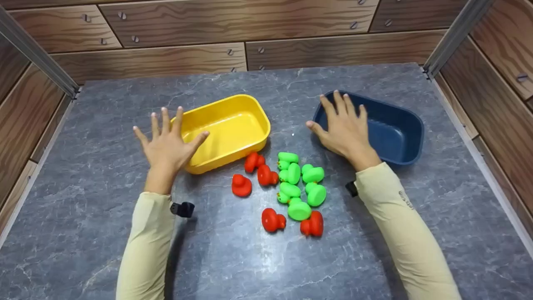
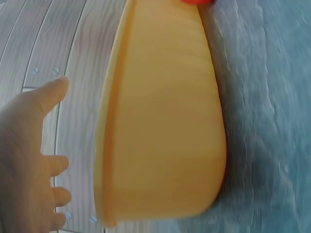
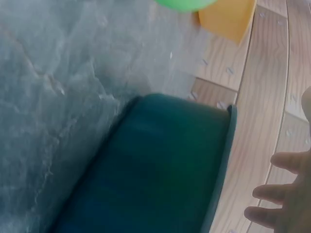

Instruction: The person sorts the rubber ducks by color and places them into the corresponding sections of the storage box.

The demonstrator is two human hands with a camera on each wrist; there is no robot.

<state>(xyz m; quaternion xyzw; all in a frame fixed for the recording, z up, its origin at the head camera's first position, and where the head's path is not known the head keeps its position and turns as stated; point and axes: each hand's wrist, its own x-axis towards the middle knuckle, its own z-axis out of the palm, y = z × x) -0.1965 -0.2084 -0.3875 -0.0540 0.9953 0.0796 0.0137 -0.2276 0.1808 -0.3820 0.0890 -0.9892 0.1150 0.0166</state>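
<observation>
My left hand point(image 1: 166, 148), fingers spread and holding nothing, hovers by the left end of a yellow bin point(image 1: 233, 135). Over the left part of a dark blue bin point(image 1: 389, 133) my right hand point(image 1: 345, 129) is spread too, nothing in its grasp. Several green rubber ducks point(image 1: 316, 195) lie tumbled in a cluster between the bins, toward me. Red rubber ducks point(image 1: 241, 186) lie left of and below the green ones. In the left wrist view the yellow bin's side point(image 2: 165, 121) stands beside the fingers. The right wrist view has the blue bin's wall point(image 3: 160, 160) near the fingertips.
A grey marbled tabletop point(image 1: 233, 258) carries everything. Wood-patterned panels point(image 1: 187, 25) close off the back and both sides. Metal posts point(image 1: 454, 37) rise at the two back corners. Black wrist cameras point(image 1: 183, 209) are strapped under the sleeves.
</observation>
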